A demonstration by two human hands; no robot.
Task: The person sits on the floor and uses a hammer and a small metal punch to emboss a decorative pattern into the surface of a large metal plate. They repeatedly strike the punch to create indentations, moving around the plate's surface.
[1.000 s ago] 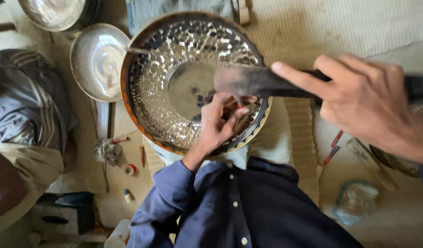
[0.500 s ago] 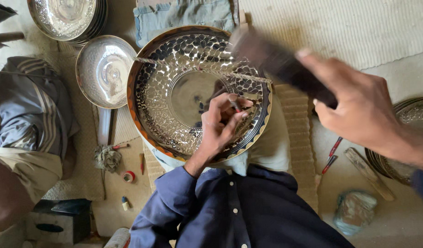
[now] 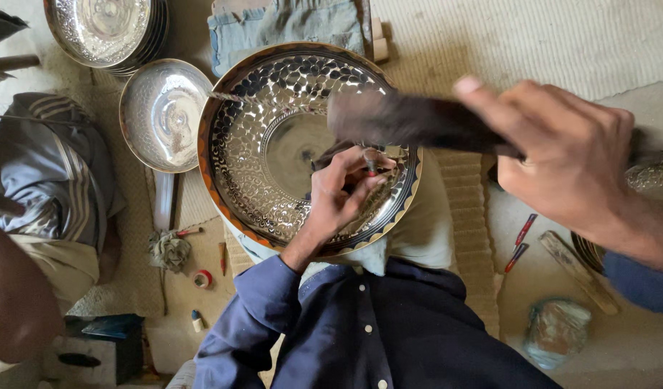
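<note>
Inside engraved tray (image 3: 252, 144), left hand (image 3: 342, 194)

We wear a dark navy-blue button-up shirt (image 3: 389, 324) with long sleeves, its placket running down the chest with small pale round buttons set in a line. Our left sleeve (image 3: 252, 310) is the same navy cloth, creased at the elbow and ending in a cuff at the wrist, above which our left hand (image 3: 338, 194) is bare, without rings or a watch. Our right hand (image 3: 562, 158) is bare too, and a strip of blue cuff (image 3: 644, 284) shows at its wrist.
</note>
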